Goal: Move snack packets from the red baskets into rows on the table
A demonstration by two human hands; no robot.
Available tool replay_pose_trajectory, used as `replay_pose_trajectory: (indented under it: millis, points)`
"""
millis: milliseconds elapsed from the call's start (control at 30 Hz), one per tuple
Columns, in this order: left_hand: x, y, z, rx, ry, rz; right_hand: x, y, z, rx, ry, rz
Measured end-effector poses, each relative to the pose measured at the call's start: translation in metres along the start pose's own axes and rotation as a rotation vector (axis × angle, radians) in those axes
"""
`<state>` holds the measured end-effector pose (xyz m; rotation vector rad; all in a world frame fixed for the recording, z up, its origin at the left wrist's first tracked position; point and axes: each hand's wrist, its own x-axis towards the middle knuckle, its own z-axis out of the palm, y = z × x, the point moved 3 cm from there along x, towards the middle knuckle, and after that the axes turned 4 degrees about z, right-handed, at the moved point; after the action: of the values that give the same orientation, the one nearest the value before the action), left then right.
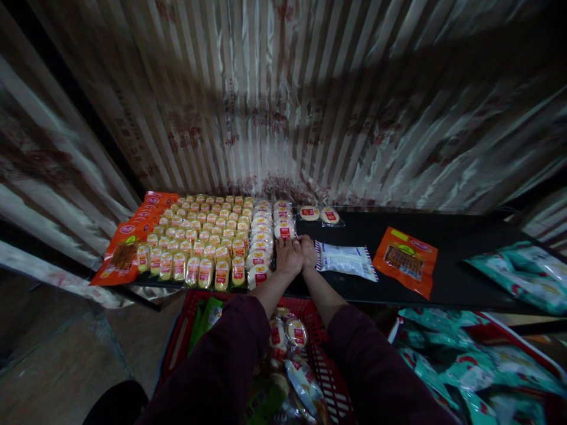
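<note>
My left hand [289, 257] and my right hand [309, 252] are side by side and touching over the black shelf. Their fingers are curled; whatever they hold, if anything, is hidden behind them. Just beyond my left hand is a short row of round, white, wrapped cakes [284, 228]. To its left runs a longer row of similar wrapped cakes [259, 258]. Two more round wrapped cakes [309, 213] lie flat at the back. A white-and-blue packet [346, 260] with a striped edge lies close to my right hand.
Many small yellow wrapped cakes [206, 273] stand in rows at left, beside orange packets [127, 255]. Another orange packet [406, 260] and a teal bag [527, 274] lie on the black shelf [354, 231]. Below are a red basket [325, 366] of mixed snacks and a box of teal bags [472, 369].
</note>
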<state>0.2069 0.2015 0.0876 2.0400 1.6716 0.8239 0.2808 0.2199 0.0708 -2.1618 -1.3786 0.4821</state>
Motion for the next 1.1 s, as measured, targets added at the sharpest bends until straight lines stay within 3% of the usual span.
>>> replay_pose_trajectory:
  millis: [267, 400, 533, 933, 1100]
  points:
    - [0.004, 0.000, -0.003, 0.129, -0.038, 0.062, 0.000, -0.008, -0.006, -0.067, -0.011, 0.037]
    - [0.004, -0.004, -0.004, 0.061, -0.026, 0.045, 0.004, -0.012, -0.009, -0.063, -0.002, 0.031]
    - [0.005, -0.006, -0.006, -0.036, -0.011, -0.030, 0.014, -0.013, -0.003, -0.014, -0.049, -0.020]
    - [0.009, -0.007, -0.001, 0.068, -0.010, 0.023, 0.034, -0.006, 0.009, 0.122, 0.002, -0.146]
    - [0.010, -0.007, -0.002, 0.086, -0.001, 0.040, 0.033, -0.001, 0.013, 0.150, 0.021, -0.134]
